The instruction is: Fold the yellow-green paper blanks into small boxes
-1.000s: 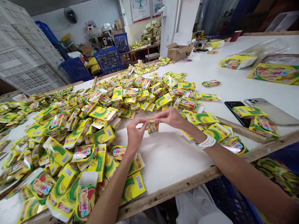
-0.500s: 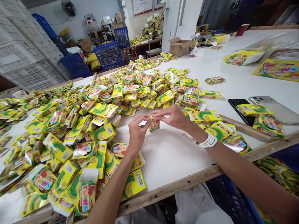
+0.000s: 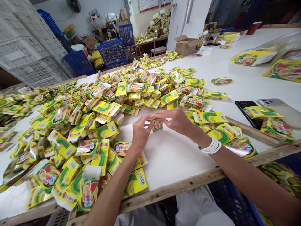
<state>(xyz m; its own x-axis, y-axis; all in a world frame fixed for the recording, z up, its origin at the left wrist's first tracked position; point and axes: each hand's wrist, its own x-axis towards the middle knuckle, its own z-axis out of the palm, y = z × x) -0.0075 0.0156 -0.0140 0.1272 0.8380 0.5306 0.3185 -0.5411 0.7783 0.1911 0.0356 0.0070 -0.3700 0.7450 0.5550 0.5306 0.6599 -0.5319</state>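
Observation:
My left hand (image 3: 141, 132) and my right hand (image 3: 176, 121) meet above the white table top (image 3: 169, 160). Their fingertips pinch the top of a small yellow printed carton (image 3: 157, 126), and its upper edge is hidden by my fingers. To the left and behind lies a large heap of yellow-green "Twins" cartons and foil packets (image 3: 105, 108). One flat carton (image 3: 209, 117) lies just beyond my right wrist. A white beaded bracelet (image 3: 211, 147) circles my right wrist.
Two smartphones (image 3: 249, 113) (image 3: 274, 106) lie at the right under loose packets. The table has a wooden edge rail (image 3: 169, 188). White stacked crates (image 3: 23, 47), blue crates (image 3: 112, 53) and a cardboard box (image 3: 187, 45) stand behind the table.
My fingers have closed in closer over the top of the small carton. The whole scene has shifted slightly right in view as my head turned.

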